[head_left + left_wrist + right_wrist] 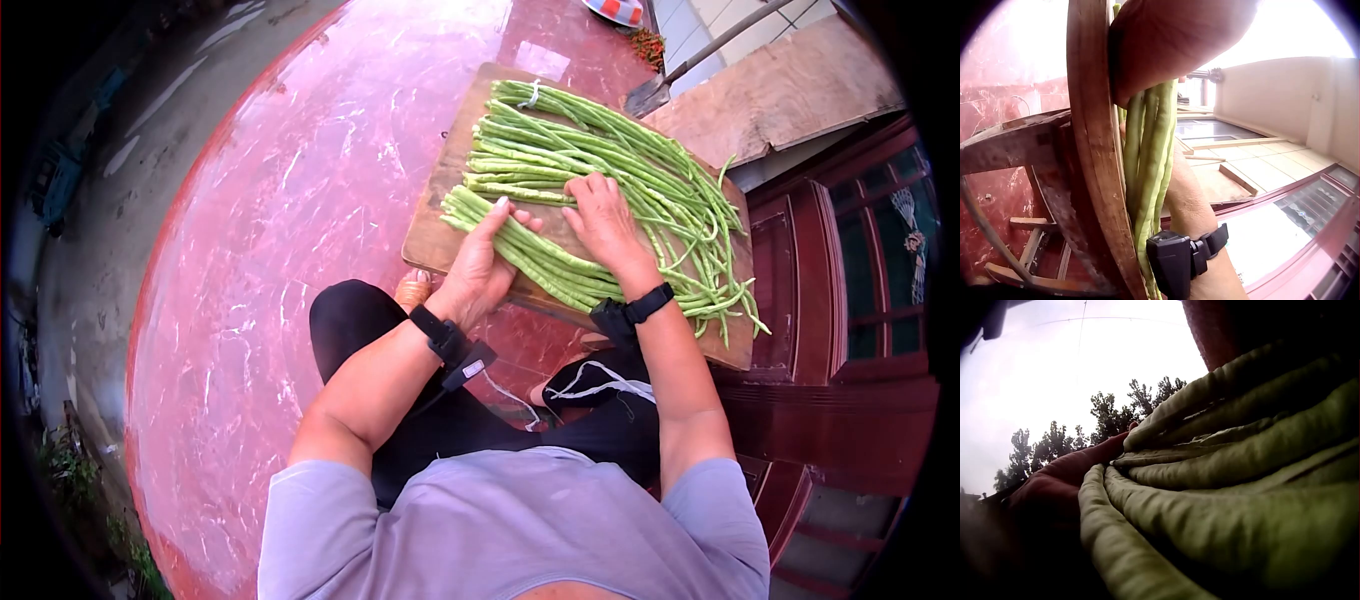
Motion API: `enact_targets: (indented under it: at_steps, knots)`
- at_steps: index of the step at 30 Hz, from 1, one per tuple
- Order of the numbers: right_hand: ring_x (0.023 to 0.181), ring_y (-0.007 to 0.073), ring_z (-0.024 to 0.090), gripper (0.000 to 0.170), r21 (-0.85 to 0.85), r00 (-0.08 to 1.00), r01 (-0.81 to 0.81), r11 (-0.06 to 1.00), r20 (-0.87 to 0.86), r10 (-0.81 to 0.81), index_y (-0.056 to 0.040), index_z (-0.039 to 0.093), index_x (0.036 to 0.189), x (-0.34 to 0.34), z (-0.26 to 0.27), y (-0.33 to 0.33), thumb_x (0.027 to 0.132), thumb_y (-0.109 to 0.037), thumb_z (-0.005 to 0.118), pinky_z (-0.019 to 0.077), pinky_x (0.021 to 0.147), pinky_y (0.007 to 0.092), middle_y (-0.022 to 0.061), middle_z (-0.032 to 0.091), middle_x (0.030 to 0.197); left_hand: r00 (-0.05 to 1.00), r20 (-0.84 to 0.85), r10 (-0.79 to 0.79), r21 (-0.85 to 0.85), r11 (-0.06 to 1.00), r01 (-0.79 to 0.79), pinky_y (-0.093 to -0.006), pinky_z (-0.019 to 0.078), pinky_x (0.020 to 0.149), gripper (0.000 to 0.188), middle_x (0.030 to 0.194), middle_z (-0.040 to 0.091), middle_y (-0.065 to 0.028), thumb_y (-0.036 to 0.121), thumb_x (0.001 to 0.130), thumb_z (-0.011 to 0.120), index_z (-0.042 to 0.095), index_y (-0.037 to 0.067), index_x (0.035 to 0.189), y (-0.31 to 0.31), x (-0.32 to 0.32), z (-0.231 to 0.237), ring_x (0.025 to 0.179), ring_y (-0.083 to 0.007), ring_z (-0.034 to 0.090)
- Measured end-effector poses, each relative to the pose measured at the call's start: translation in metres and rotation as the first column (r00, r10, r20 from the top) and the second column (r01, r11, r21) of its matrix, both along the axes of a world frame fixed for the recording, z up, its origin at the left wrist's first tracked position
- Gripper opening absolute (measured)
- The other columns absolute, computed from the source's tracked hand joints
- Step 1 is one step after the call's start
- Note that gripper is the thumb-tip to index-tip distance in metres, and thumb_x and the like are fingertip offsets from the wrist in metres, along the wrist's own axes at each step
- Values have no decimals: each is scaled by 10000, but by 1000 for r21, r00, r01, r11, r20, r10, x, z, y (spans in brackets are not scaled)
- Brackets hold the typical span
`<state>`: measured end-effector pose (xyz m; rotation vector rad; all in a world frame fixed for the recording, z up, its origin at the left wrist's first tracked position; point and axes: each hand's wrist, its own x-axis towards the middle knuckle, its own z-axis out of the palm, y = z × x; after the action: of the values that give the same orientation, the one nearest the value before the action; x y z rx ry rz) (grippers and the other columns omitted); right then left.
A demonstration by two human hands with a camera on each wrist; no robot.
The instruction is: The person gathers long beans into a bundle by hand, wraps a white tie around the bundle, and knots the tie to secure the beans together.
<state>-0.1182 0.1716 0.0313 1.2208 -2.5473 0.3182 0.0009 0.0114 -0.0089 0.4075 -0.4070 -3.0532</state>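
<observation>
Long green beans (600, 150) lie in bunches across a wooden board (430, 215), the farthest one tied with a white tie near its end. The left hand (482, 265) grips the nearest bunch (545, 262) close to its even ends, thumb on top. Beside it the right hand (605, 225) rests over the same bunch farther along, its fingers bent toward the other beans; whether they pinch any is hidden. In the left wrist view, beans (1154, 156) run along the board's edge (1094, 144). Bean ends (1147, 519) fill the right wrist view, with a hand (1054, 481) behind them.
White string (600, 382) lies over the person's lap. Past the board are a shovel (650, 95), red peppers (648, 48) and a wooden panel (790, 90). A dark red door (800, 270) stands at the right. The left wrist view shows a wooden frame (1016, 147) under the board.
</observation>
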Motion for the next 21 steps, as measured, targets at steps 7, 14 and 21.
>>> enact_targets:
  at_steps: [7, 14, 21]
  knots:
    - [942, 314, 533, 215, 42, 996, -72, 996, 63, 70, -98, 541, 954, 0, 2, 4, 814, -144, 698, 453, 802, 443, 103, 549, 953, 1000, 20, -2, -1, 1000, 2, -445, 499, 953, 183, 920, 663, -50, 240, 918, 684, 591, 105, 1001, 0, 1, 4, 994, -255, 639]
    - [960, 328, 600, 195, -192, 959, 37, 981, 284, 20, -63, 551, 1045, 4, 11, 7, 888, -141, 634, 475, 802, 454, 141, 624, 973, 1000, 2, -7, 17, 1000, 7, -451, 505, 956, 191, 966, 673, -62, 225, 922, 678, 582, 98, 1027, 0, 1, 1, 1002, -261, 643]
    - [939, 296, 637, 194, -443, 873, 212, 871, 486, 35, -23, 583, 1100, 47, 43, 15, 926, -110, 593, 489, 825, 372, 149, 652, 999, 1000, -11, -6, -95, 996, 5, -438, 482, 975, 375, 1298, 561, -111, 298, 936, 654, 518, 91, 1217, 0, 6, 16, 1131, -249, 565]
